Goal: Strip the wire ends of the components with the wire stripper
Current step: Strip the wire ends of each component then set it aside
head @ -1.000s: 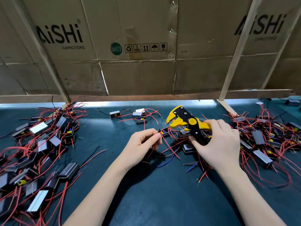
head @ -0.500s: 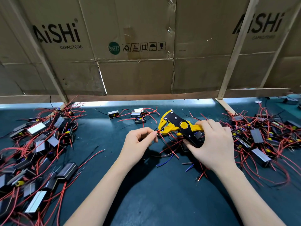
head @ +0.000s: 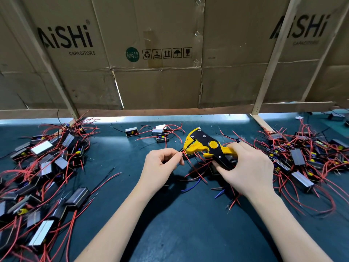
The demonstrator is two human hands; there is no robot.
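Note:
My right hand [head: 243,167] grips the handles of a yellow and black wire stripper [head: 204,146] above the middle of the dark green table. The tool's jaws point left. My left hand [head: 160,165] pinches a thin red wire [head: 186,157] between thumb and fingers, and the wire's end sits in the stripper's jaws. The wire runs down to a small black component mostly hidden under the tool and my right hand.
A heap of black and silver components [head: 47,167] with red wires covers the left of the table. Another heap [head: 302,157] lies on the right. Three loose components [head: 160,134] sit behind the tool. A cardboard wall [head: 160,53] with wooden struts closes the far side.
The stripper has swung down and to the left, and its jaws have met the red wire that my left hand holds. My left hand has shifted slightly left.

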